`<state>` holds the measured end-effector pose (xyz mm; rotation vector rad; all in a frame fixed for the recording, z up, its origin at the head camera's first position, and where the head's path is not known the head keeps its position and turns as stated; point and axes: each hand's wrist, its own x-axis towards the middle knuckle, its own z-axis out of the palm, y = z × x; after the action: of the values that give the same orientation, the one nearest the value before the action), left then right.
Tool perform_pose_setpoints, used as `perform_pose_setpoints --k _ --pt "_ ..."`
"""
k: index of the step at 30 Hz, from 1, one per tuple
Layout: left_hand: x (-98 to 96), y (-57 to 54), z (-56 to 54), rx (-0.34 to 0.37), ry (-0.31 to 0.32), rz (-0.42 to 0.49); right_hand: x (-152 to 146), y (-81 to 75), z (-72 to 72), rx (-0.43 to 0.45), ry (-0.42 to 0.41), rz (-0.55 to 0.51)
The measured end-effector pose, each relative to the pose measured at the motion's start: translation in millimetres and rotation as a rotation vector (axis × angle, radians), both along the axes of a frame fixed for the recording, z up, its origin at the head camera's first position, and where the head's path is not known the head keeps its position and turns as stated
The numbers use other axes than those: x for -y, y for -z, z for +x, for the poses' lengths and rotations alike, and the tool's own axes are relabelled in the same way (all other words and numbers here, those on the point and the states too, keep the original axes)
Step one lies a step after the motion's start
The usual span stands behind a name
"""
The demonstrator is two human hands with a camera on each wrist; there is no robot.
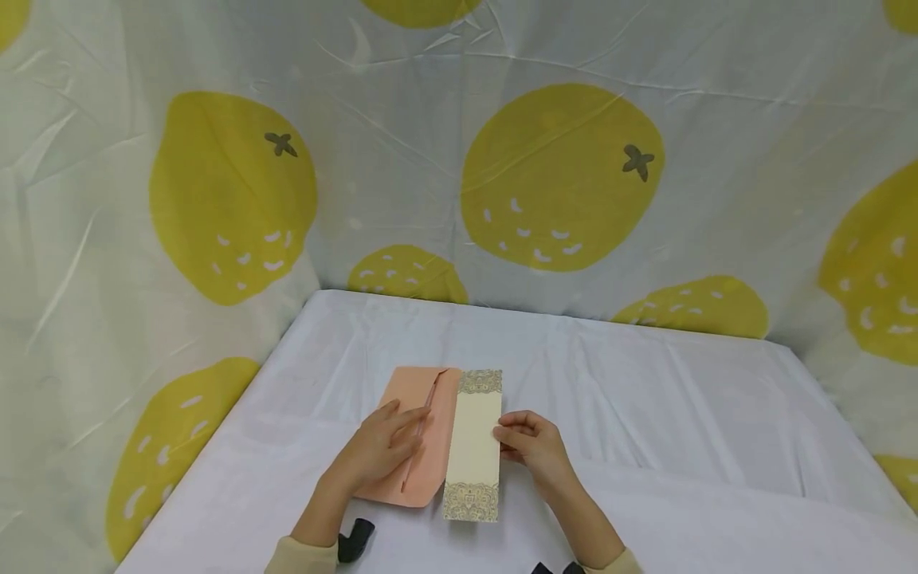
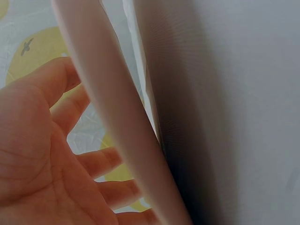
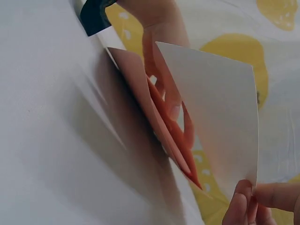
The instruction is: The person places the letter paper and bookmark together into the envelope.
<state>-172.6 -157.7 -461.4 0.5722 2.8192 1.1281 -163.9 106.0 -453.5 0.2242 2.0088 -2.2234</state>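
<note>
A pink envelope [image 1: 419, 391] lies on the white table with a long slit-like opening running down it. My left hand [image 1: 383, 442] rests on the envelope with spread fingers, the fingertips beside that opening. In the left wrist view the fingers [image 2: 101, 161] reach over its pink edge [image 2: 108, 98]. A cream card [image 1: 475, 438] with ornate patterned bands at both ends stands along the envelope's right side. My right hand [image 1: 534, 446] pinches the card's right edge between thumb and fingers. The right wrist view shows the card's plain pale back [image 3: 215, 103], tilted up above the table.
White cloth covers the table [image 1: 681, 399]. A curtain [image 1: 387, 159] printed with yellow lemons hangs behind and at the sides. Black wrist devices, one at the left wrist [image 1: 355, 540], sit close to the table.
</note>
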Motion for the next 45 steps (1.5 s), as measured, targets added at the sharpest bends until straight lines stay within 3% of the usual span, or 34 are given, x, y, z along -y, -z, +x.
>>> perform_pose_setpoints --k 18,29,45 --pt "-1.2 1.0 1.5 0.052 -0.010 0.007 28.3 5.7 -6.0 -0.005 -0.020 0.022" --pt "-0.1 0.5 1.4 0.040 -0.002 0.012 37.9 2.5 -9.8 -0.011 0.004 0.063" --pt "0.5 0.1 -1.9 0.005 -0.008 0.002 54.3 0.2 -18.4 -0.096 0.058 0.295"
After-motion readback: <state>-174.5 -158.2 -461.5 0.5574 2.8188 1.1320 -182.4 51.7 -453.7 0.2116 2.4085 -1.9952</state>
